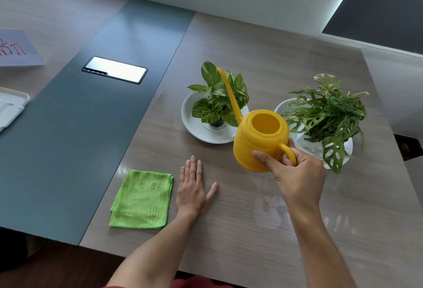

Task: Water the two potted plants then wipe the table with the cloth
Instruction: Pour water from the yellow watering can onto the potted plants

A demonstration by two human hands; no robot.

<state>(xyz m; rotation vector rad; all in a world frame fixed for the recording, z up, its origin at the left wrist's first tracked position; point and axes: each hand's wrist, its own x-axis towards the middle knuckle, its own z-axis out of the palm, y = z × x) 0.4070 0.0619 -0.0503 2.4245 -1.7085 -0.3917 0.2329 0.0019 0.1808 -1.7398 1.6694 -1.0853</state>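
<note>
The right hand (295, 173) is closed around the handle of a yellow watering can (261, 141), fingers through the loop and the thumb pressed against the can's body. The can is held roughly upright between the two plants, its open top facing the camera and its long thin spout (230, 95) rising up and to the far left, crossing in front of the leaves of the left plant (217, 99). Whether the can's base touches the tabletop (229, 230) cannot be told. The left plant, with broad variegated leaves, sits in a small dark pot on a white saucer (196, 127). The right plant (329, 118), with holed, deeply cut leaves, stands on a second white saucer (282, 105), just to the right of the can; one of its leaves hangs over the near rim beside the right hand. The left hand (192, 187) lies flat and open on the wood-grain tabletop, palm down, fingers pointing away, holding nothing. Just to its left, close but apart from it, lies the folded green cloth (143, 198), flat on the tabletop near the edge of a dark blue-grey strip (80, 127) that runs down the table. A glossy rectangular panel (115, 72) is set in that strip farther away. Pale wet-looking smears (267, 214) mark the tabletop near the right forearm.
</note>
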